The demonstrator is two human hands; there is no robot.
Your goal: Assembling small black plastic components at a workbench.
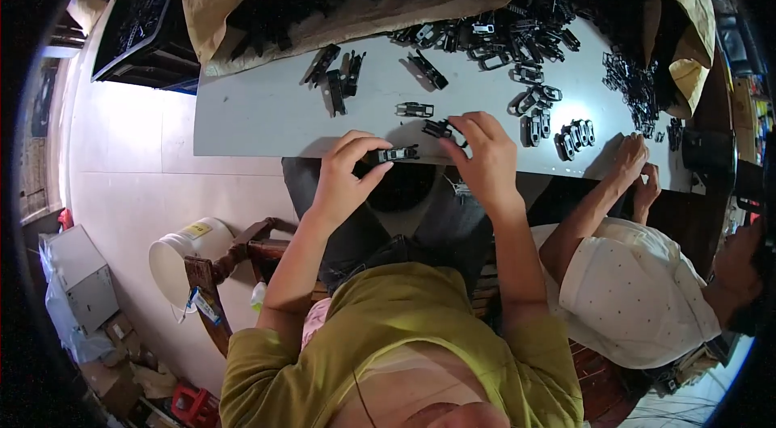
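Observation:
My left hand [341, 179] pinches a small oblong black part with a silvery strip [396, 155] between thumb and fingers, just over the table's near edge. Opposite it, my right hand [491, 160] has thumb and fingertips closed on a dark black part [437, 129]; its outline is partly covered by the fingers. Between and just beyond my hands lies a black frame-like piece [415, 109]. Farther off rests a longer black part [427, 70], tilted on the tabletop. A loose group of several long black parts [336, 92] sits to the left of it.
A brown paper bag [217, 20] of dark parts lies open across the grey table [242, 125]. Black pieces [517, 44] are heaped behind, with short rows [575, 139] at right. Beside me a person in a white shirt [638, 290] works. A white bucket [174, 262] stands left.

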